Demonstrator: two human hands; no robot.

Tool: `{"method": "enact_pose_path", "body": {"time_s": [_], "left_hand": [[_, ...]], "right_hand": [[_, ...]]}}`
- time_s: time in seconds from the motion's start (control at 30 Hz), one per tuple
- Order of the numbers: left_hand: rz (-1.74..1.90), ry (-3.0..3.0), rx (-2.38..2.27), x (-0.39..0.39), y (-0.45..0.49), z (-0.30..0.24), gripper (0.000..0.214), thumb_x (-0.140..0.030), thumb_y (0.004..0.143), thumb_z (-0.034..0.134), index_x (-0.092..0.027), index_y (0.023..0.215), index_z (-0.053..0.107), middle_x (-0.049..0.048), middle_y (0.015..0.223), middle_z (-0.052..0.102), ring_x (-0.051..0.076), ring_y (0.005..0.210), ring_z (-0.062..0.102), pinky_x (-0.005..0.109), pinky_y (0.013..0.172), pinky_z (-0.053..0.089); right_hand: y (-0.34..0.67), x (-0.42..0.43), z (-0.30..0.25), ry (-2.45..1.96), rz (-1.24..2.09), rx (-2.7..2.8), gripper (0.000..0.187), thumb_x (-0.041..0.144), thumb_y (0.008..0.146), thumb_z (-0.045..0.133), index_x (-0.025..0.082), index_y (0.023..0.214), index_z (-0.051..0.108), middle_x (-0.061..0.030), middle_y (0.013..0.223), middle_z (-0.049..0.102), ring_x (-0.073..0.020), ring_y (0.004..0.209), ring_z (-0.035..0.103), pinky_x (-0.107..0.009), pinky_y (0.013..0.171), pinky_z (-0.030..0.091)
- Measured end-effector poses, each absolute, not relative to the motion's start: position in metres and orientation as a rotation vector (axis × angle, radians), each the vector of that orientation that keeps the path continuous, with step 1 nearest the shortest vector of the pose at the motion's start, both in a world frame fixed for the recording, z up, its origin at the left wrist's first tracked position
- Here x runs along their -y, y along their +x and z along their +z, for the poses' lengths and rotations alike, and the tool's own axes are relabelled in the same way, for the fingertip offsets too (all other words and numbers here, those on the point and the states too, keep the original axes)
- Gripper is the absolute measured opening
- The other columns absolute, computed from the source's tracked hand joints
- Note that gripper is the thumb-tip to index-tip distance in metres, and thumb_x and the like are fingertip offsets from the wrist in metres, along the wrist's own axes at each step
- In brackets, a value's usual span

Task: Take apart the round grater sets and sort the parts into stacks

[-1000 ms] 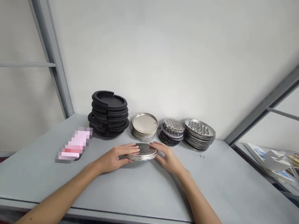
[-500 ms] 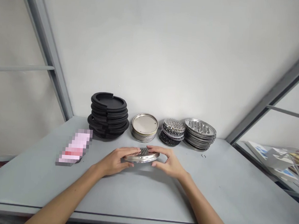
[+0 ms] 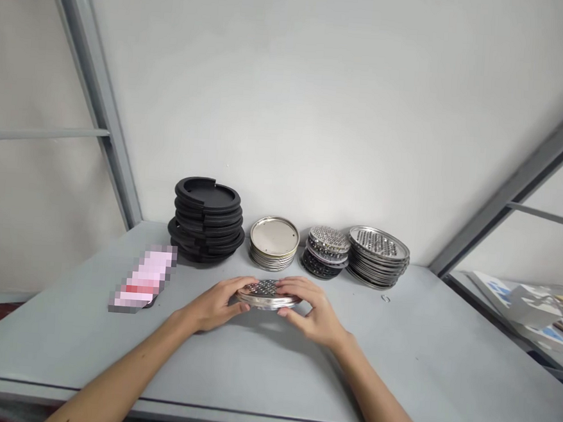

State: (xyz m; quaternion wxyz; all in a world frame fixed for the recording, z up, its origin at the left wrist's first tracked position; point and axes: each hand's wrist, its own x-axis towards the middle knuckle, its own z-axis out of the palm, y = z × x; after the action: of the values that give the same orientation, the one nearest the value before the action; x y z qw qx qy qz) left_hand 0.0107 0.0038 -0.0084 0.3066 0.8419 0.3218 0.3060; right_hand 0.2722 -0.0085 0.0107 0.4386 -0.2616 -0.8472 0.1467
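Note:
A round perforated metal disc set in a shiny metal rim (image 3: 265,293) is held a little above the grey table (image 3: 261,370). My left hand (image 3: 217,303) grips its left edge, fingers curled over the rim. On the disc's right side my right hand (image 3: 314,311) has its fingers wrapped over the top and edge. Behind the disc stand a stack of black plastic rings (image 3: 207,218), a stack of plain metal lids (image 3: 274,242), a pile of small perforated discs (image 3: 325,251) and a stack of larger perforated metal plates (image 3: 378,256).
A blurred pink object (image 3: 142,280) lies on the table to the left. Grey metal frame bars (image 3: 97,95) rise at both sides against the white wall. Papers and a clear plastic item (image 3: 525,305) lie on a lower surface at the right.
The disc has been lifted slightly off the table and my right hand's fingers have closed further over its top; both hands stay on it.

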Motion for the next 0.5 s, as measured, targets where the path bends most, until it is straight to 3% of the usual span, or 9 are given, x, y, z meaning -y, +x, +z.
{"method": "enact_pose_path", "body": {"time_s": [0.1, 0.27, 0.37, 0.5], "left_hand": [[0.804, 2.219, -0.859, -0.005, 0.011, -0.012, 0.060, -0.059, 0.091, 0.048, -0.024, 0.139, 0.045, 0.0098, 0.137, 0.055, 0.028, 0.121, 0.054, 0.040, 0.103, 0.042], [0.856, 2.284, -0.974, -0.005, 0.010, -0.015, 0.062, -0.052, 0.091, 0.054, -0.023, 0.143, 0.039, 0.0106, 0.142, 0.049, 0.028, 0.129, 0.047, 0.043, 0.109, 0.037], [0.840, 2.375, -1.044, -0.004, 0.011, -0.016, 0.055, -0.046, 0.090, 0.057, -0.024, 0.139, 0.045, 0.0093, 0.146, 0.045, 0.028, 0.133, 0.042, 0.044, 0.112, 0.034], [0.806, 2.432, -1.072, -0.003, 0.010, -0.018, 0.044, -0.043, 0.089, 0.058, -0.023, 0.129, 0.057, 0.0098, 0.139, 0.052, 0.028, 0.128, 0.048, 0.044, 0.109, 0.039]], "right_hand": [[0.272, 0.010, 0.010, -0.671, 0.391, 2.157, 0.034, 0.036, 0.088, 0.062, 0.022, 0.119, 0.063, -0.0107, 0.120, 0.067, -0.0248, 0.112, 0.062, -0.042, 0.095, 0.051], [0.280, 0.013, -0.001, -0.607, 0.190, 2.254, 0.037, 0.034, 0.091, 0.059, 0.023, 0.126, 0.059, -0.0078, 0.119, 0.068, -0.0215, 0.115, 0.061, -0.037, 0.097, 0.051], [0.292, 0.019, -0.012, -0.694, -0.050, 2.365, 0.036, 0.035, 0.091, 0.059, 0.022, 0.125, 0.061, -0.0084, 0.120, 0.067, -0.0251, 0.116, 0.060, -0.041, 0.097, 0.051], [0.308, 0.029, -0.023, -0.955, -0.263, 2.423, 0.034, 0.030, 0.093, 0.051, 0.018, 0.124, 0.061, -0.0111, 0.125, 0.064, -0.0291, 0.117, 0.060, -0.046, 0.098, 0.050]]}}
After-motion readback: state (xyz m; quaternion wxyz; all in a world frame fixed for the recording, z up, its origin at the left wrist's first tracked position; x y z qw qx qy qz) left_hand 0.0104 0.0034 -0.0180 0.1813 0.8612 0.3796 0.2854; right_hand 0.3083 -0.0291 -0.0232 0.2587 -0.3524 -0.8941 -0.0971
